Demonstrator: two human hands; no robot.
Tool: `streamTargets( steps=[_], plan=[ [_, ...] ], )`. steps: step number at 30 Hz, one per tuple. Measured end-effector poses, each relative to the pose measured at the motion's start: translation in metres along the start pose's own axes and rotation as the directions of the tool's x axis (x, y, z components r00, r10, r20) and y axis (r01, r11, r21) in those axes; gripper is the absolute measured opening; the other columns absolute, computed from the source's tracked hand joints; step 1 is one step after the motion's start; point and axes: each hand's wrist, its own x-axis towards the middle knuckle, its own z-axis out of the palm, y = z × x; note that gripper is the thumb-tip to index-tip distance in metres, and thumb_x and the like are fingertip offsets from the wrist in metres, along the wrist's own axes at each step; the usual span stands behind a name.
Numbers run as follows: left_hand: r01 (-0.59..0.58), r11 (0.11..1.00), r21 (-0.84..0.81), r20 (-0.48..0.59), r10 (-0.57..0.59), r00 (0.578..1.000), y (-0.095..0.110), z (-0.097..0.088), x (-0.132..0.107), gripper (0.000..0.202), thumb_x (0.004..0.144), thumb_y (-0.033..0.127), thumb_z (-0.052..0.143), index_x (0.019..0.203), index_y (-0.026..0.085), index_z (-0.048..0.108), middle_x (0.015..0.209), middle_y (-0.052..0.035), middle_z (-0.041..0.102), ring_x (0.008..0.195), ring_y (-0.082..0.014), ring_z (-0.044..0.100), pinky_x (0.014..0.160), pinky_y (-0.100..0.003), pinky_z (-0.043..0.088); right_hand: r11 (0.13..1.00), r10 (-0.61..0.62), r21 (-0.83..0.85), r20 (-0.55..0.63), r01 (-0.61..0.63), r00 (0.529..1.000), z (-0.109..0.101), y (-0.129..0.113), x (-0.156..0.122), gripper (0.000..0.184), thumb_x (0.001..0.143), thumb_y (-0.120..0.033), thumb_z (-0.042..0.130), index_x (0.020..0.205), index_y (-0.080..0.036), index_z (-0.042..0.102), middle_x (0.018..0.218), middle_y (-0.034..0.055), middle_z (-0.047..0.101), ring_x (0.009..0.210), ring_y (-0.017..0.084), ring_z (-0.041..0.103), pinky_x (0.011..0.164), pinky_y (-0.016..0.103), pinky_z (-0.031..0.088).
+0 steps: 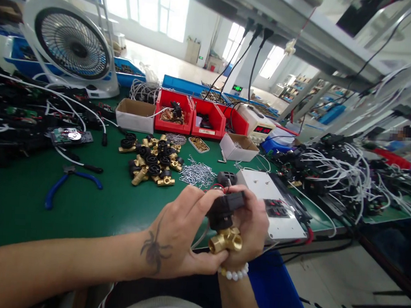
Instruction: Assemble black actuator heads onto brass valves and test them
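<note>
Between my two hands is a brass valve (226,240) with a black plastic housing (225,210) on top, held above the table's front edge. My left hand (184,231) grips it from the left, thumb under the brass body and fingers at the housing. My right hand (253,221) wraps round its right side; part of those fingers is hidden behind the housing. Red wire shows at the top of the housing. Beyond my hands lie a heap of silver metal clips (198,173) and a pile of brass valves with black caps (155,160).
Blue-handled pliers (74,177) lie on the green table (95,212) at left. Red bins (173,113), small cartons (135,116) and a fan (73,46) stand behind. A grey test box (272,199) is at right, near cabled black units (338,175). Cables hang overhead.
</note>
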Motion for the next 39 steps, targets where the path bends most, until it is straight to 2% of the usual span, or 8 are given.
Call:
streamTargets(
  steps=[3, 8, 13, 19, 26, 32, 36, 39],
  plan=[
    [0.099, 0.994, 0.048, 0.003, -0.099, 0.995, -0.024, 0.004, -0.009, 0.069, 0.075, 0.041, 0.066, 0.131, 0.014, 0.035, 0.111, -0.0118, 0.053, 0.097, -0.0240, 0.056, 0.085, -0.040, 0.055, 0.954, -0.039, -0.289, 0.165, 0.086, 0.986, -0.011, 0.021, 0.023, 0.034, 0.097, -0.044, 0.038, 0.100, -0.018, 0.061, 0.094, 0.0069, 0.060, 0.089, 0.021, 0.057, 0.085, 0.039, 0.046],
    [0.114, 0.988, 0.104, 0.178, -0.132, 0.975, -0.053, 0.007, -0.027, 0.065, 0.071, 0.043, 0.066, 0.125, 0.015, 0.042, 0.107, -0.0105, 0.054, 0.095, -0.0252, 0.058, 0.080, -0.039, 0.055, 0.596, 0.043, -0.741, 0.413, 0.309, 0.910, -0.018, 0.043, 0.083, 0.022, 0.094, -0.026, 0.051, 0.111, -0.013, 0.055, 0.104, 0.0117, 0.058, 0.093, 0.020, 0.059, 0.082, 0.036, 0.049],
    [-0.084, 0.993, 0.088, 0.293, 0.055, 0.954, -0.050, 0.011, -0.031, 0.073, 0.068, 0.046, 0.066, 0.127, 0.013, 0.039, 0.099, -0.0079, 0.056, 0.087, -0.0247, 0.057, 0.071, -0.038, 0.055, 0.405, 0.335, -0.768, 0.630, 0.496, 0.701, 0.004, 0.061, 0.099, 0.014, 0.081, -0.006, 0.067, 0.090, -0.016, 0.068, 0.092, 0.0069, 0.060, 0.088, 0.020, 0.060, 0.081, 0.031, 0.046],
    [-0.087, 0.992, 0.091, 0.290, 0.057, 0.955, -0.052, 0.010, -0.029, 0.073, 0.071, 0.052, 0.067, 0.125, 0.012, 0.041, 0.101, -0.0084, 0.057, 0.089, -0.0238, 0.057, 0.074, -0.037, 0.055, 0.262, 0.529, -0.718, 0.666, 0.645, 0.526, 0.017, 0.084, 0.100, 0.009, 0.081, -0.005, 0.069, 0.081, -0.014, 0.069, 0.089, 0.0092, 0.059, 0.086, 0.022, 0.059, 0.079, 0.030, 0.042],
    [-0.202, 0.975, 0.093, 0.294, 0.167, 0.941, -0.050, 0.012, -0.030, 0.079, 0.069, 0.053, 0.071, 0.128, 0.008, 0.042, 0.108, -0.0100, 0.058, 0.092, -0.0235, 0.055, 0.075, -0.035, 0.054, 0.357, 0.532, -0.656, 0.728, 0.665, 0.433, 0.019, 0.084, 0.109, 0.019, 0.078, -0.002, 0.066, 0.067, -0.015, 0.057, 0.077, 0.0059, 0.058, 0.079, 0.020, 0.057, 0.077, 0.030, 0.042],
    [0.050, 0.998, 0.024, 0.217, -0.054, 0.975, -0.052, 0.009, -0.030, 0.072, 0.069, 0.047, 0.073, 0.127, 0.014, 0.046, 0.113, -0.0102, 0.054, 0.099, -0.0250, 0.054, 0.082, -0.038, 0.054, 0.555, 0.433, -0.690, 0.716, 0.464, 0.547, 0.012, 0.059, 0.113, 0.011, 0.090, -0.017, 0.054, 0.100, -0.015, 0.057, 0.079, 0.0016, 0.059, 0.070, 0.014, 0.058, 0.069, 0.028, 0.048],
    [0.290, 0.951, -0.107, 0.117, -0.277, 0.954, -0.054, 0.005, -0.026, 0.065, 0.073, 0.046, 0.071, 0.127, 0.018, 0.048, 0.107, -0.0066, 0.051, 0.093, -0.0211, 0.055, 0.084, -0.039, 0.053, 0.913, 0.316, -0.407, 0.675, -0.021, 0.667, -0.003, 0.037, 0.101, 0.016, 0.088, -0.032, 0.061, 0.097, -0.019, 0.059, 0.082, -0.0006, 0.059, 0.068, 0.010, 0.057, 0.066, 0.025, 0.049],
    [0.332, 0.936, -0.120, 0.042, -0.329, 0.943, -0.053, 0.002, -0.023, 0.062, 0.074, 0.045, 0.069, 0.126, 0.018, 0.049, 0.105, -0.0060, 0.050, 0.090, -0.0199, 0.055, 0.084, -0.038, 0.052, 0.947, 0.287, -0.084, 0.662, -0.312, 0.692, -0.012, 0.024, 0.086, 0.015, 0.081, -0.031, 0.074, 0.089, -0.022, 0.064, 0.072, -0.0050, 0.055, 0.061, 0.006, 0.052, 0.060, 0.019, 0.046]
  ],
)
